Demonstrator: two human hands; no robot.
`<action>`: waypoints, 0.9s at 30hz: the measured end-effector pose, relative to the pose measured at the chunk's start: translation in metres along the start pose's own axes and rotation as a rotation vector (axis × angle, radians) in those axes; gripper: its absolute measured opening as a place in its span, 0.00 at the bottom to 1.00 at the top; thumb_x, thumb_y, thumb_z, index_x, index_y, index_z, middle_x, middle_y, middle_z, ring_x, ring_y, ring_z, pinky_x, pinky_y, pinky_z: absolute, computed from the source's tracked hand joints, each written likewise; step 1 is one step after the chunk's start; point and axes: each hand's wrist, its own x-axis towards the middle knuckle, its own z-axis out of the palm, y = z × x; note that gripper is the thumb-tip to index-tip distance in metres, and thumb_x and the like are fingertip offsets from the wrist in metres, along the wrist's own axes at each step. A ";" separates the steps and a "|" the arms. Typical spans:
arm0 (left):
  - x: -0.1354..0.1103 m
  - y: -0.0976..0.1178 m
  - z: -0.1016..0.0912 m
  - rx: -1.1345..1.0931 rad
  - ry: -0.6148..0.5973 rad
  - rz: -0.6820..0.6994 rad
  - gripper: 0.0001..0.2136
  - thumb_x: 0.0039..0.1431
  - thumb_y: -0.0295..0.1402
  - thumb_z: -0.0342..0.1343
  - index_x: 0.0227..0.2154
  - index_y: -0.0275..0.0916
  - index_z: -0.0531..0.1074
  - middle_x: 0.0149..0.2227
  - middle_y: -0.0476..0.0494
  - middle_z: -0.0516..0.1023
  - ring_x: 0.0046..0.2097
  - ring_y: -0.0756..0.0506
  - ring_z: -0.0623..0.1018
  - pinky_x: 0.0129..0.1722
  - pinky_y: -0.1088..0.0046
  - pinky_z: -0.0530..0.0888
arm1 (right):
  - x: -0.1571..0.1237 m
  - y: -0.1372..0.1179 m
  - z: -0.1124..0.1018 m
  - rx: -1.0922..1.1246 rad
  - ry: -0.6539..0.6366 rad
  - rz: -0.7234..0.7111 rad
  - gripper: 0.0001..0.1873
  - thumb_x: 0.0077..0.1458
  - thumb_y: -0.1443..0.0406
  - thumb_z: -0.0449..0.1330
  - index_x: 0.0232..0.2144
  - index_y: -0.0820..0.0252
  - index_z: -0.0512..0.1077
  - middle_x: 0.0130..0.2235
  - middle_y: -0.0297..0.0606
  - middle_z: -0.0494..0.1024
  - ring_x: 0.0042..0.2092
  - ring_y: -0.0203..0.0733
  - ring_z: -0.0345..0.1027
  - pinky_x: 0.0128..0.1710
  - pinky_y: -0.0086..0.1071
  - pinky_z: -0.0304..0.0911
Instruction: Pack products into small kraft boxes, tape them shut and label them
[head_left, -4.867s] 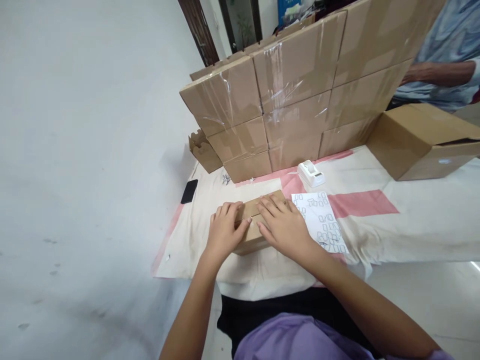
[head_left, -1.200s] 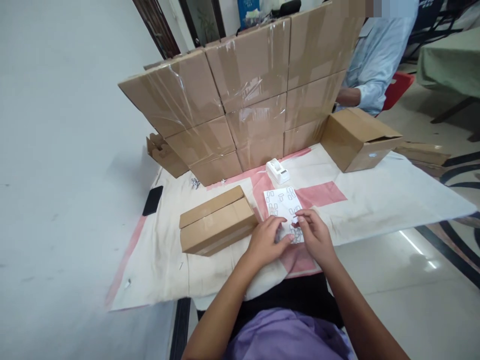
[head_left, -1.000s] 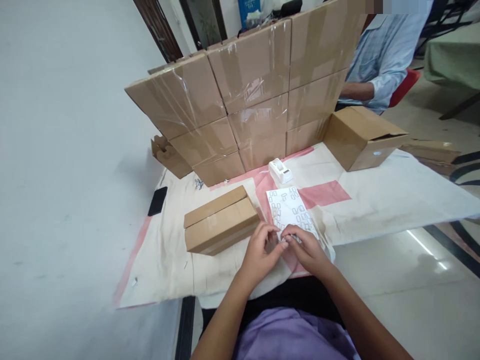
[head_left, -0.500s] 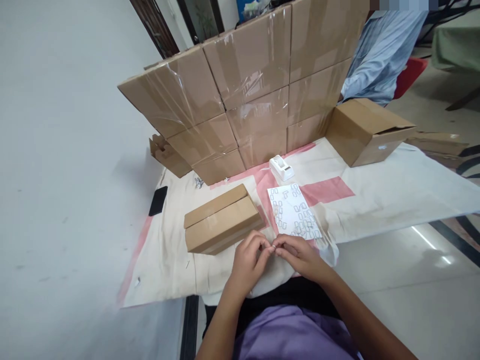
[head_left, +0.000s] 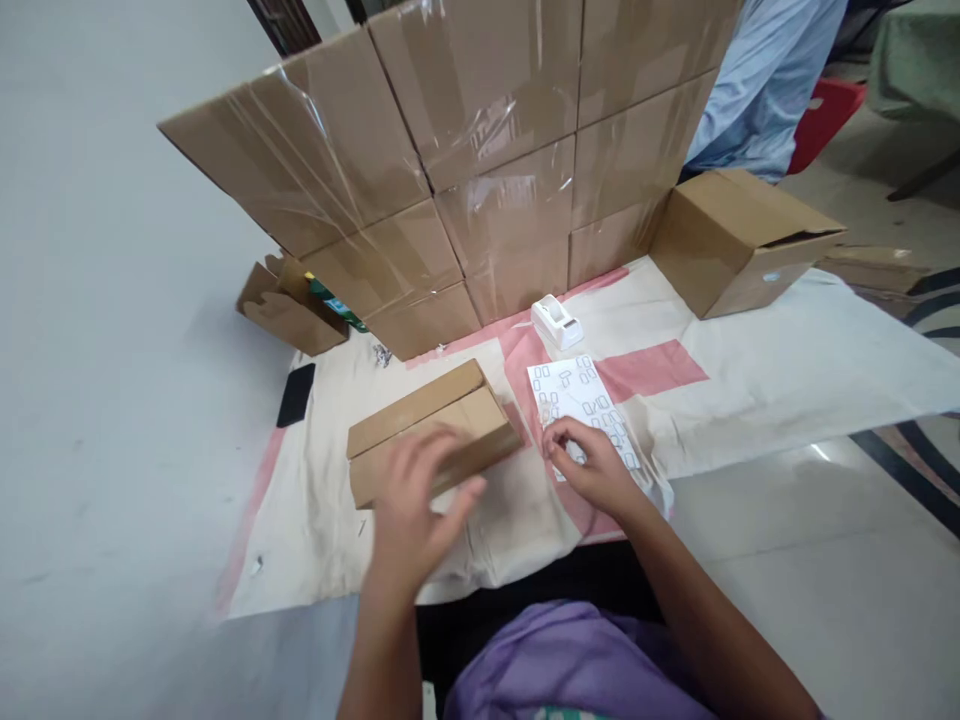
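My left hand (head_left: 420, 500), smeared a little by motion, hovers over the near side of a closed cardboard box (head_left: 412, 425). Its fingers are spread and nothing is in them. Over the left part of a white sheet with small drawn rectangles (head_left: 574, 390) is my right hand (head_left: 592, 465). Thumb and fingertips are pinched together there; whatever they hold, if anything, is too small to make out. Beyond the sheet stands a white tape dispenser (head_left: 556, 322).
A wall of taped cardboard boxes (head_left: 502, 215) rises at the back. Another box (head_left: 739, 245) stands at right, an open carton (head_left: 292, 305) at left. A black flat object (head_left: 296, 395) lies near the cloth's left edge. Behind sits a person in a blue garment (head_left: 772, 85).
My hands were together, fingertips meeting. The left has moved left to the box and opened; the right has risen slightly over the sheet, still pinched. The view has tilted down.
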 end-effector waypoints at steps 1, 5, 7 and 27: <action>0.006 -0.013 -0.010 0.152 0.027 -0.107 0.19 0.66 0.45 0.56 0.57 0.47 0.68 0.59 0.37 0.74 0.62 0.33 0.70 0.62 0.47 0.64 | 0.007 0.003 0.003 0.015 0.031 0.004 0.06 0.60 0.69 0.56 0.35 0.56 0.73 0.32 0.33 0.76 0.34 0.39 0.70 0.37 0.32 0.65; 0.024 -0.079 -0.037 0.297 -0.240 -0.418 0.31 0.67 0.55 0.45 0.66 0.43 0.62 0.68 0.34 0.65 0.70 0.28 0.59 0.65 0.41 0.59 | 0.029 0.015 0.024 0.077 0.101 0.044 0.08 0.63 0.66 0.56 0.41 0.55 0.74 0.35 0.35 0.79 0.36 0.40 0.72 0.38 0.33 0.66; 0.024 -0.104 -0.045 0.207 -0.377 -0.384 0.32 0.68 0.56 0.43 0.66 0.42 0.62 0.66 0.36 0.68 0.67 0.32 0.64 0.66 0.47 0.61 | 0.033 0.020 0.037 0.099 0.121 0.073 0.08 0.63 0.65 0.57 0.41 0.55 0.75 0.38 0.36 0.80 0.37 0.40 0.73 0.37 0.33 0.67; 0.014 -0.099 -0.048 0.227 -0.402 -0.229 0.28 0.68 0.54 0.45 0.64 0.44 0.62 0.60 0.40 0.71 0.61 0.34 0.69 0.61 0.52 0.66 | -0.015 0.016 0.048 0.083 0.078 0.013 0.10 0.59 0.71 0.61 0.38 0.54 0.80 0.44 0.41 0.78 0.44 0.41 0.75 0.41 0.35 0.70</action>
